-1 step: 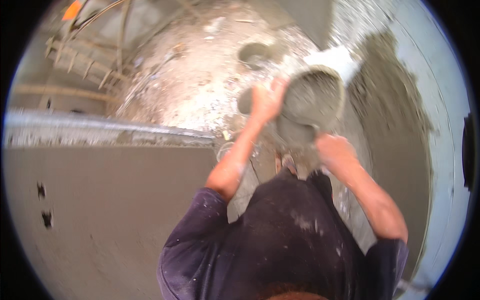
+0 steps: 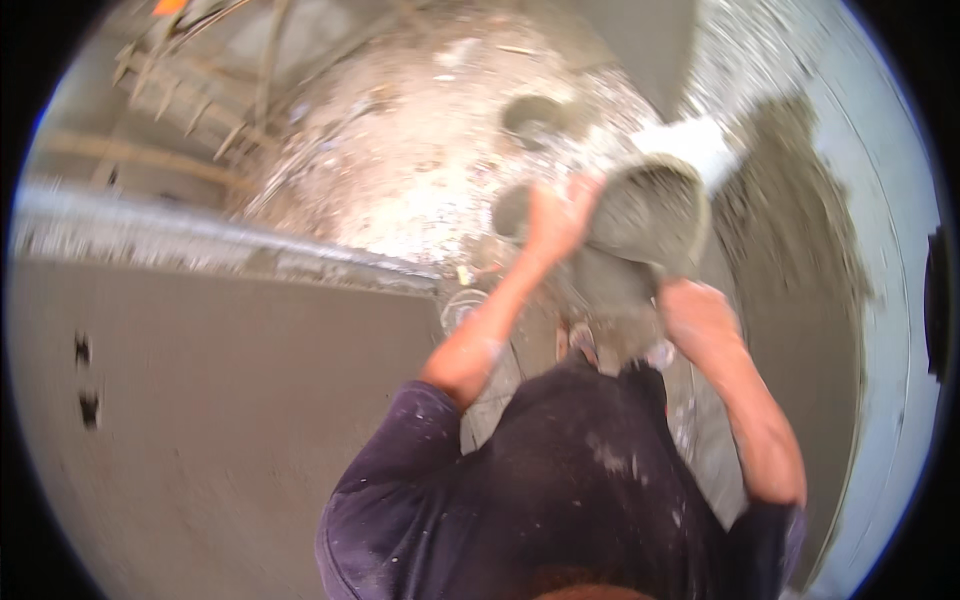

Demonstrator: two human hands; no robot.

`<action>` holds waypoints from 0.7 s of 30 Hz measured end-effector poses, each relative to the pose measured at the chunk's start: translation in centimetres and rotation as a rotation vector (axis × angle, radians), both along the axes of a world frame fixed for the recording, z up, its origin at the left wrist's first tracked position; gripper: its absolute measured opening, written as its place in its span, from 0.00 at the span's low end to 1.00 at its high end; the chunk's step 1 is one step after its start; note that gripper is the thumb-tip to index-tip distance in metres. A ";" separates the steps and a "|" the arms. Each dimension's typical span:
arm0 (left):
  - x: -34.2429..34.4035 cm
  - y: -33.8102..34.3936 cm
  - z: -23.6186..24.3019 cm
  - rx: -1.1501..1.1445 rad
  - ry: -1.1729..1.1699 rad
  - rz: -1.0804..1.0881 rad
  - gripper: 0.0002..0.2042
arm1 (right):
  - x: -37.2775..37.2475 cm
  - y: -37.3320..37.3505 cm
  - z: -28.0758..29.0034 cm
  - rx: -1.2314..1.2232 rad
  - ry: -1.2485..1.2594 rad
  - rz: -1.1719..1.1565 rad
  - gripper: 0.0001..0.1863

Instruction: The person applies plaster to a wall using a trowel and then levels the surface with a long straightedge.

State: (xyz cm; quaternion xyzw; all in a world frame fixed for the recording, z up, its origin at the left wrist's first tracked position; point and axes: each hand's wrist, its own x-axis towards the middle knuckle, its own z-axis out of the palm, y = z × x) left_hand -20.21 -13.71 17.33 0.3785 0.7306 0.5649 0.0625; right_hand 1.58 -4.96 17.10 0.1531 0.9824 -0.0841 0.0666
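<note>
A round bucket (image 2: 650,205) caked with grey mortar is tilted in front of me, its pale rim uppermost on the right and wet mortar inside. At its left side my left hand (image 2: 562,215) grips the edge, fingers blurred by motion. My right hand (image 2: 700,318) is a closed fist at the near right of the rim. What lies inside that fist is hidden. Below the opening, between my hands, shows a smooth grey surface (image 2: 612,282); I cannot tell whether it is the bucket's side or a separate tool.
Two more mortar-coated containers, one farther off (image 2: 535,118) and one behind my left hand (image 2: 509,212), stand on the littered floor (image 2: 400,170). On my right is a wall with fresh mortar (image 2: 790,210); on my left, a smooth grey plastered surface (image 2: 250,380). Wooden framing (image 2: 190,100) stands far left.
The whole view has shifted, so most things appear slightly farther right and lower. My hands and the bucket keep nearly the same places relative to each other.
</note>
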 end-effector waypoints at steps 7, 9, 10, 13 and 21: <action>3.3 0.3 -2.0 0.079 -0.031 0.066 0.14 | 2.0 -0.5 -3.0 -0.101 -0.040 -0.120 0.15; 3.4 -1.1 -0.8 0.110 -0.073 0.112 0.12 | 0.5 0.2 1.3 -0.148 -0.018 -0.103 0.14; 3.7 -1.3 -0.4 0.075 -0.072 0.141 0.15 | -0.6 1.4 0.9 -0.091 -0.015 -0.228 0.14; 4.7 -0.3 1.2 0.093 -0.030 0.196 0.21 | -2.3 3.4 -2.8 -0.186 0.085 -0.243 0.15; 7.2 3.4 1.4 0.026 0.129 0.391 0.21 | -2.8 9.8 -1.9 -0.338 0.041 -0.059 0.16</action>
